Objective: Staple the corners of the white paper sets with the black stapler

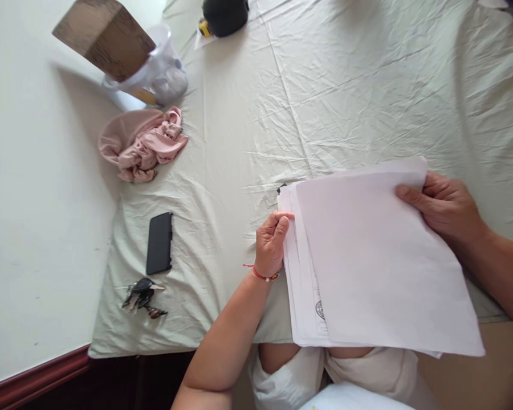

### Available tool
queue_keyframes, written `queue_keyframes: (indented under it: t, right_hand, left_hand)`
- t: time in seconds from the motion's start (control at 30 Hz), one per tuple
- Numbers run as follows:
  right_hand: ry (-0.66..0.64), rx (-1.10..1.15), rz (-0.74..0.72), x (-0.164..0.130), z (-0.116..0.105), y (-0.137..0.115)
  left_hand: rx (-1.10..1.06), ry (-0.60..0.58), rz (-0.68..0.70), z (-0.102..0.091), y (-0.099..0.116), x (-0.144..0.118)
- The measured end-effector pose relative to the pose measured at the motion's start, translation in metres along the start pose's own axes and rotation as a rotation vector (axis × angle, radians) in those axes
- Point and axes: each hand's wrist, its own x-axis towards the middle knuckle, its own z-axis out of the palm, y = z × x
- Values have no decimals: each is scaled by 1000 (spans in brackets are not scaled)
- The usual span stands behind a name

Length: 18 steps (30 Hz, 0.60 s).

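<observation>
A stack of white paper sheets [376, 262] lies at the near edge of the bed, hanging partly over my lap. My left hand [271, 242], with a red thread bracelet at the wrist, pinches the left edge of the sheets between thumb and fingers. My right hand [447, 208] grips the stack's far right corner, thumb on top. The top sheet is blank; a lower sheet shows a printed round stamp near its bottom left.
A pale wrinkled bedsheet [325, 85] covers the bed. A black phone [159, 243] and a bunch of keys [143, 296] lie to the left. A pink cloth [143, 145], a plastic bag with a cardboard box [123, 51] and a black object [224, 16] sit farther back.
</observation>
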Motion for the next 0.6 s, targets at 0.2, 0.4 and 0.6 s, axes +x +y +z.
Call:
queue_keyframes:
  t: [0.2, 0.4, 0.6]
  right_hand:
    - [-48, -27, 37, 0, -1, 4]
    - [84, -77, -40, 3, -4, 8]
    - [212, -16, -71, 5, -2, 2]
  left_hand:
    - [83, -12, -28, 1, -1, 0]
    - [73, -19, -8, 2, 1, 1]
    - [9, -12, -22, 2, -2, 1]
